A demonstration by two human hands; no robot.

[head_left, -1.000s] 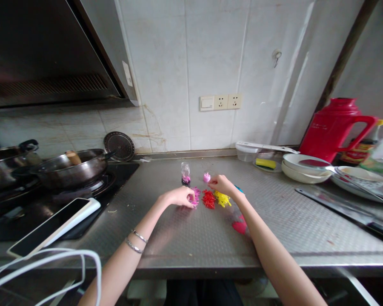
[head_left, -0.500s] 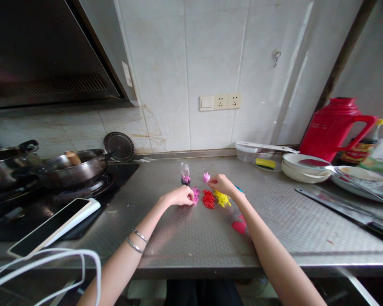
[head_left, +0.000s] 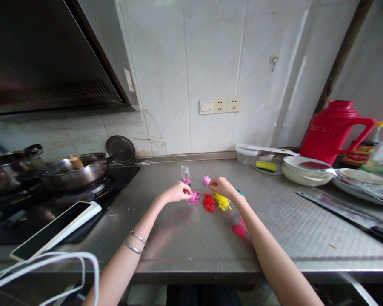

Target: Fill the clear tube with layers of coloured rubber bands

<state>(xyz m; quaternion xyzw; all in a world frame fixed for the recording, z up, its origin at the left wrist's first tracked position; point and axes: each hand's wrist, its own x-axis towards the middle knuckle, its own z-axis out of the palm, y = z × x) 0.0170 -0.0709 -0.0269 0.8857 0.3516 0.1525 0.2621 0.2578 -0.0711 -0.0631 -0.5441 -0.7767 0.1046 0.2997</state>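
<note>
My left hand (head_left: 176,192) is pinched at the left edge of a pile of small purple-pink strips (head_left: 195,197). What its fingertips hold, if anything, is too small to make out. A small clear bottle (head_left: 185,172) with purple-pink bits in it stands just behind that hand. My right hand (head_left: 222,187) is closed above a pile of yellow strips (head_left: 222,202), its fingertips near a small round pink object (head_left: 206,180); its grip is hidden. Between the hands lies a pile of red strips (head_left: 208,203). Something blue (head_left: 240,193) shows partly behind my right wrist.
A bright pink item (head_left: 239,230) lies beside my right forearm. To the left are a stove with pans (head_left: 73,172) and a phone-like device (head_left: 52,229) with a white cable. Bowls (head_left: 306,174), a knife (head_left: 335,210) and a red thermos (head_left: 330,131) stand or lie right.
My left hand has drawn slightly left and back from the purple-pink pile, uncovering more of it. My right hand stays nearly in place. The view has shifted slightly.
</note>
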